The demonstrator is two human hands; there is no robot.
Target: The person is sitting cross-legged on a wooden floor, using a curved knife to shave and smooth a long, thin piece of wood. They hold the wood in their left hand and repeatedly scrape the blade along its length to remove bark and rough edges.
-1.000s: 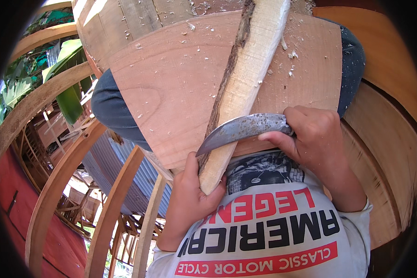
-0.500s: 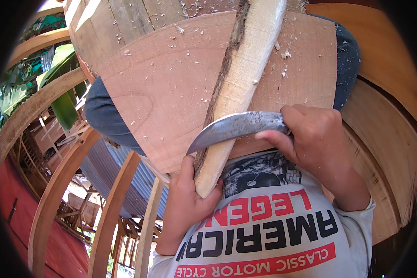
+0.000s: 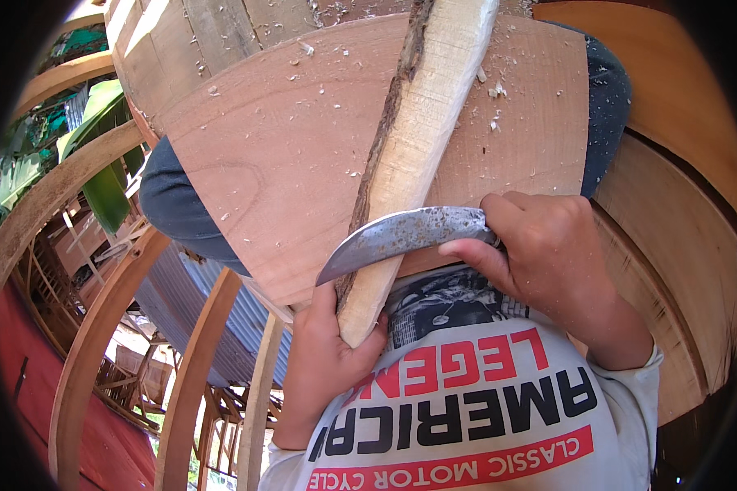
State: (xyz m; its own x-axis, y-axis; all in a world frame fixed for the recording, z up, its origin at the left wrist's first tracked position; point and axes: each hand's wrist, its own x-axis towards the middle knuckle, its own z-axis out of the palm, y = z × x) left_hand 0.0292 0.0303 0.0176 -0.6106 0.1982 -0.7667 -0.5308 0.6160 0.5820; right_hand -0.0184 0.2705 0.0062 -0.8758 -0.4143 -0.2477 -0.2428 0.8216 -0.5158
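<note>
A long pale piece of wood (image 3: pixel 422 139) with dark bark along its left edge slants across a plywood board over my lap. My left hand (image 3: pixel 332 335) is closed round its near end, close to my shirt. My right hand (image 3: pixel 544 245) grips a curved, rust-spotted knife (image 3: pixel 418 233); its handle is hidden in my fist. The blade lies crosswise over the wood a little above my left hand, its tip pointing left near my left fingers. From this view I cannot tell how firmly the edge touches the wood.
Small wood shavings lie scattered on the plywood board (image 3: pixel 278 164) and the plank floor (image 3: pixel 221 24) beyond it. My knees stick out on both sides of the board. Curved wooden railing bars (image 3: pixel 196 368) stand at the left; wooden panels (image 3: pixel 671 245) rise at the right.
The knife and my right hand have shifted slightly down and left over the wood. The whole view has also moved a little. Both grips stay the same.
</note>
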